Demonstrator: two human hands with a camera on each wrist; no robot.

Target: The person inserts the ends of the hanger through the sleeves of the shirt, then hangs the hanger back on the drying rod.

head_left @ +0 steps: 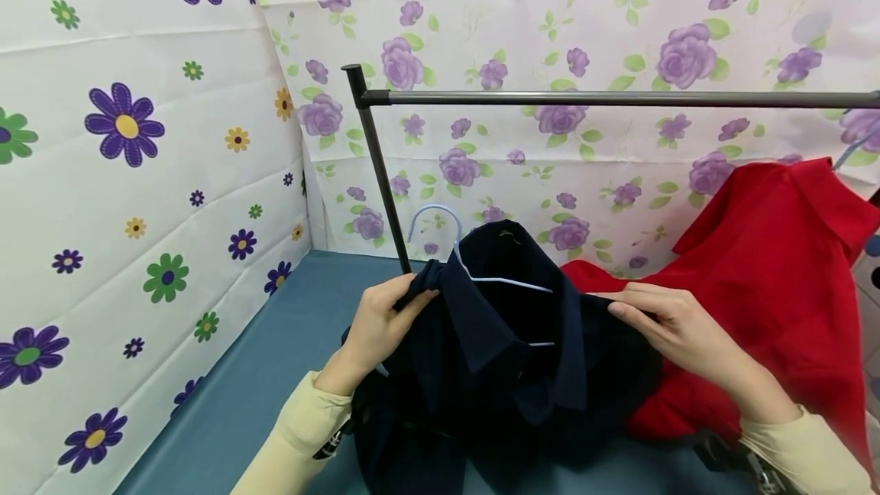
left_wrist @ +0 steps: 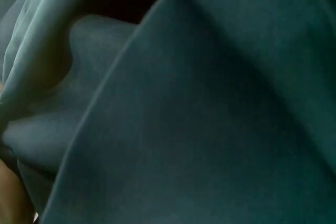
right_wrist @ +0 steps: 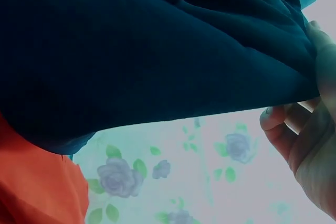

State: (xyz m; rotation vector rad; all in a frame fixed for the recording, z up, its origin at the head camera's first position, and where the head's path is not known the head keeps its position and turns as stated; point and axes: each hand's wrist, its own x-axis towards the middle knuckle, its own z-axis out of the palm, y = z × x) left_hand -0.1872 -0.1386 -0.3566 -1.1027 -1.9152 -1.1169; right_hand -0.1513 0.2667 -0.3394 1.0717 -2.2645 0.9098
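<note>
A dark navy collared shirt is held up between both hands in the head view. Inside its collar runs a pale blue hanger, its hook rising above the left side of the neck. My left hand grips bunched cloth at the shirt's left shoulder. At the other shoulder my right hand pinches the fabric between thumb and fingers. In the right wrist view the shirt stretches from the fingers of the right hand. Dark cloth fills most of the left wrist view.
A black clothes rack with a horizontal bar stands behind the shirt. On the right a red shirt hangs from a hanger, close by my right hand. Beneath lies a blue-grey table surface; flowered sheets form the back and left walls.
</note>
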